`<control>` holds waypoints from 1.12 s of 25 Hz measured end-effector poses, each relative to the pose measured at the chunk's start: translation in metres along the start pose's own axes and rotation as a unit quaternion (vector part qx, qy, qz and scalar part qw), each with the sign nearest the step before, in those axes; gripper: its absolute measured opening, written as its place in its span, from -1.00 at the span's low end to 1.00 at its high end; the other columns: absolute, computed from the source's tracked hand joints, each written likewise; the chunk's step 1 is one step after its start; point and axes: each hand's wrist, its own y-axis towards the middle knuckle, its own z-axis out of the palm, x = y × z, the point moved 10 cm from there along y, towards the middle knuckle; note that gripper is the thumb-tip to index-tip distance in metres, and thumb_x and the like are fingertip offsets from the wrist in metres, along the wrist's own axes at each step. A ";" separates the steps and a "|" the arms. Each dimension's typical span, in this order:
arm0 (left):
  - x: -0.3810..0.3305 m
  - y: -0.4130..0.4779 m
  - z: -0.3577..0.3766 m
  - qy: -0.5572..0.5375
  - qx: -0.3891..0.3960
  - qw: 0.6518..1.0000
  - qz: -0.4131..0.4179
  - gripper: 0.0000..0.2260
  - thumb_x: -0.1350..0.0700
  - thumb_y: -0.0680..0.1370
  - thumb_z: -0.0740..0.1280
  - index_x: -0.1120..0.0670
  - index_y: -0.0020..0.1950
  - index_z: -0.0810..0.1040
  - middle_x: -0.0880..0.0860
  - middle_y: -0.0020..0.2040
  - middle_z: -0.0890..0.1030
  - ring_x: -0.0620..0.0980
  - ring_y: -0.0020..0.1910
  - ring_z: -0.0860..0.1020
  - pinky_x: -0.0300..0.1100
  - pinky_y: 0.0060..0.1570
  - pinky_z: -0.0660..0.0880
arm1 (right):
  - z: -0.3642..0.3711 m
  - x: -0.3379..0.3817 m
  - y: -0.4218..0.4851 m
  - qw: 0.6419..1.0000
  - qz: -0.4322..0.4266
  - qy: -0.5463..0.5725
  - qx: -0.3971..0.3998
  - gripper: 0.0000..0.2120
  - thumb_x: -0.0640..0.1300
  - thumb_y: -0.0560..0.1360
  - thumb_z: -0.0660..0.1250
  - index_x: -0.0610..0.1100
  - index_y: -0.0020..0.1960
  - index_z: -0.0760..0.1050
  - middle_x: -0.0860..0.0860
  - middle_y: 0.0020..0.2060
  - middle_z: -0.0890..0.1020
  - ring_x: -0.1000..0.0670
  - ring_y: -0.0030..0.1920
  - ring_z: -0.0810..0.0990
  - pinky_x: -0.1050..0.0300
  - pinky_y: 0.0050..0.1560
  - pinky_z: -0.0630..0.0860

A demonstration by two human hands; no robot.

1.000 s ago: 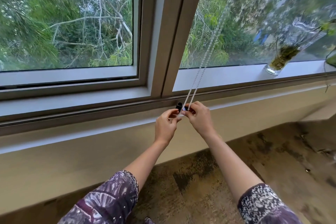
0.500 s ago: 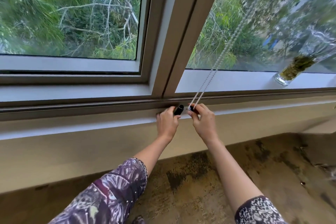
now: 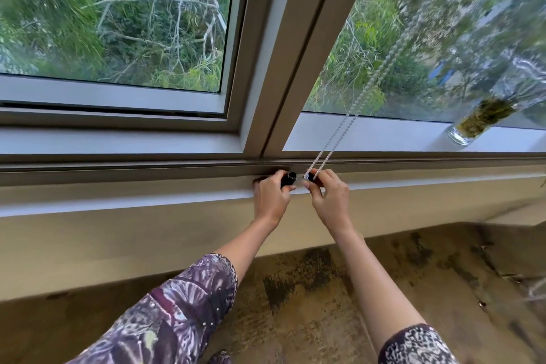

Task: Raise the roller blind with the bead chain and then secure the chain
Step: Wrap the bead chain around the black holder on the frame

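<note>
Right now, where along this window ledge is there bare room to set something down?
The ledge is bare left of the left hand, and between the right hand and the glass jar. It is crowded at the middle, where both hands, the black holder and the bead chain meet.

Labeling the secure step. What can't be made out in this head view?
- Roller blind: cut off by the top edge.
- Bead chain bottom loop: hidden inside right hand.
- Black holder: mostly covered by left hand; chain seated or not, unclear.
- Upper chain: blurred.
</note>
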 end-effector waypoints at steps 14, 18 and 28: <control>0.009 -0.028 -0.052 -0.064 -0.001 0.996 0.057 -0.73 0.20 0.42 0.47 0.09 0.11 0.66 0.02 0.00 0.68 -0.08 -0.02 0.60 -0.27 0.03 0.48 | 0.024 0.037 -0.017 0.996 -0.049 0.076 0.029 -0.84 -0.17 0.47 0.42 -0.16 0.03 0.60 0.02 -0.15 0.62 0.10 -0.16 0.58 0.44 -0.09 0.45; 0.017 -0.035 -0.071 -0.049 -0.002 0.997 0.058 -0.73 0.21 0.42 0.47 0.13 0.11 0.65 0.07 0.01 0.68 0.01 0.02 0.60 -0.15 0.09 0.51 | 0.034 0.053 -0.022 0.993 -0.051 0.104 0.027 -0.83 -0.18 0.46 0.43 -0.14 0.04 0.60 0.07 -0.16 0.61 0.17 -0.15 0.56 0.48 -0.09 0.45; 0.022 -0.049 -0.110 0.005 0.004 0.997 0.082 -0.73 0.20 0.43 0.46 0.13 0.12 0.65 0.09 0.01 0.67 0.06 0.02 0.58 -0.17 0.06 0.47 | 0.052 0.086 -0.036 0.988 -0.087 0.123 0.041 -0.84 -0.18 0.45 0.44 -0.09 0.03 0.61 0.11 -0.17 0.60 0.16 -0.15 0.58 0.42 -0.11 0.48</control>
